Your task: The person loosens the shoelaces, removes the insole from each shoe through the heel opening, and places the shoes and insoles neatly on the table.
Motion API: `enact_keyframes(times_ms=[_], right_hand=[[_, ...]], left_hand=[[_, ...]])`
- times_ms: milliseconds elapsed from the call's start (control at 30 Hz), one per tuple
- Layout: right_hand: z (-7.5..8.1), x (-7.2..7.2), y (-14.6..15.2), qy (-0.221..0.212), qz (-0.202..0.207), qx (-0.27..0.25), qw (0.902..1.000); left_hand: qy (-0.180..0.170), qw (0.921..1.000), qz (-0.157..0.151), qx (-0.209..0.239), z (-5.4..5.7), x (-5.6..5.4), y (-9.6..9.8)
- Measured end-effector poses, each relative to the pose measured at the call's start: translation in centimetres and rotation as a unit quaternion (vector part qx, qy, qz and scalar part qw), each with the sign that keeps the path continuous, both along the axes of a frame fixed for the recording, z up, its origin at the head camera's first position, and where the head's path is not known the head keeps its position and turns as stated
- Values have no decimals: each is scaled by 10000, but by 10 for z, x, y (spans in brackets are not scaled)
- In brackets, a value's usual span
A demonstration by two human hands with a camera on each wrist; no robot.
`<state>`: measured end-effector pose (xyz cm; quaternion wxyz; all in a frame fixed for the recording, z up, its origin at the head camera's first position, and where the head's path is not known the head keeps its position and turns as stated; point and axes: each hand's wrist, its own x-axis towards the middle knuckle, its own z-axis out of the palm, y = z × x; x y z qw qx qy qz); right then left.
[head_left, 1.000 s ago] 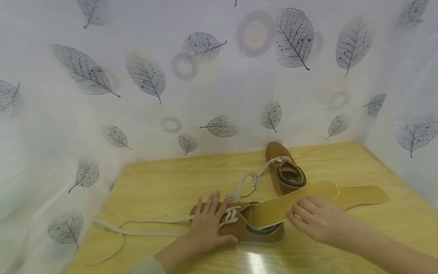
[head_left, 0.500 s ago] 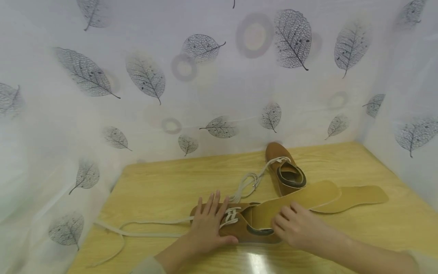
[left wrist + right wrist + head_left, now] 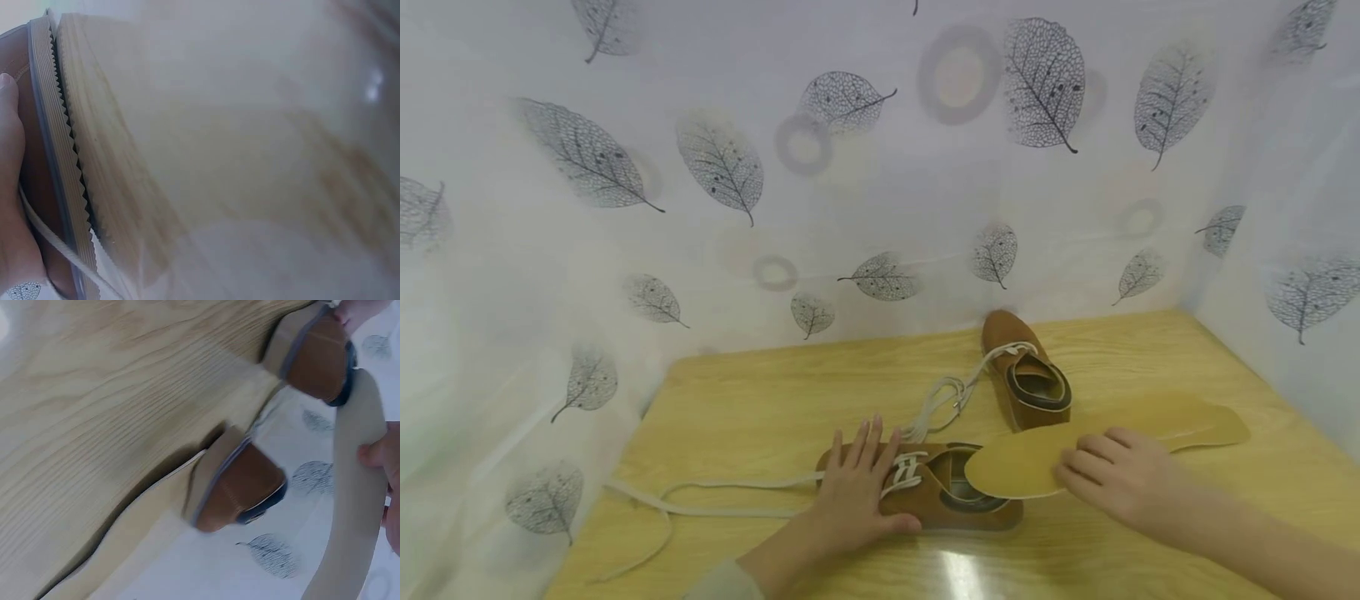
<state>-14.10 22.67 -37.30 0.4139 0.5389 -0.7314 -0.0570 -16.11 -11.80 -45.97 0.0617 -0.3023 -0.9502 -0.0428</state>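
Note:
A brown lace-up shoe lies on the wooden table, toe to the left. Across its toe and laces rests my left hand, fingers straight and spread. My right hand pinches a tan insole by its long edge. The insole's rounded end overlaps the shoe's heel opening in the head view. In the right wrist view, thumb and fingers grip the insole, whose tip is right by the shoe's dark collar. The left wrist view shows the shoe's ridged sole edge beside my fingers.
Behind stands a second brown shoe with its white lace looped beside it. Another insole lies at the right, partly covered by the held one. Long laces trail left across the table. A leaf-printed curtain surrounds the table.
The insole's end was inside the shoe opening; my right hand slid left along it, then drew it right and out of the opening. My left hand has stayed on the shoe.

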Motion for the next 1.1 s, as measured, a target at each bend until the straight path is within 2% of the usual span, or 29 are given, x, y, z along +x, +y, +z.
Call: enact_keyframes(times_ms=[200,367,533,767,1100], right_hand=[[-2,-5,29,-230,506,-300,9980],[-5,-7,55,-344,707,-239,9966],[-11,-6,76,-464,779,-31,9959],[-26,-3,105,-627,565,331,9959],[-53,0,127,-1062,788,122,9911]], left_hand=[[-119,9999,26,-33,1,1,1],[-189,9998,19,-5,2,1,1],[-153,9999,23,-9,2,0,1],[-56,10000,-13,18,0,-1,0],[48,10000,-15,1,-2,-2,0]])
